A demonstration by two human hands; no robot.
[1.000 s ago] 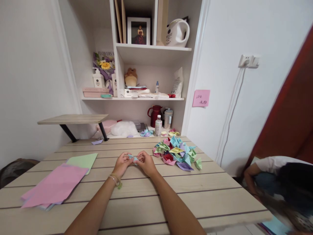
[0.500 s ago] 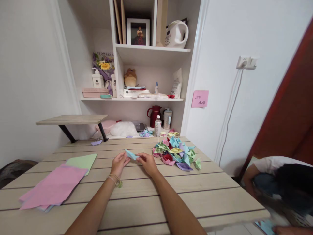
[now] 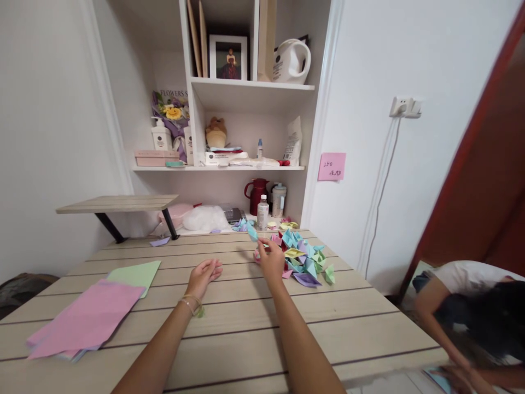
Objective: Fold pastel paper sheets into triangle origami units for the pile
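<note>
My right hand [image 3: 271, 261] pinches a light blue folded paper boat [image 3: 252, 233] by its near end. It is over the left side of a pile of folded paper boats [image 3: 302, 253] in blue, green, yellow, pink and purple, and hides part of that pile. A purple boat [image 3: 307, 279] lies at the pile's front edge. My left hand [image 3: 204, 278] rests over the middle of the slatted table [image 3: 229, 328], holding nothing, its fingers loosely curled and a bracelet at the wrist.
Pink and green paper sheets [image 3: 88, 317] lie stacked at left. A small raised shelf [image 3: 118, 203] stands behind them. At the back are a clear bottle [image 3: 263, 212], a red jug [image 3: 258, 196] and a plastic bag [image 3: 205, 218]. Another person [image 3: 459, 306] bends low at right.
My right hand has carried the light blue boat away from my left hand, rightward and farther back to the pile. My left hand has let go of it and stays nearly in place.
</note>
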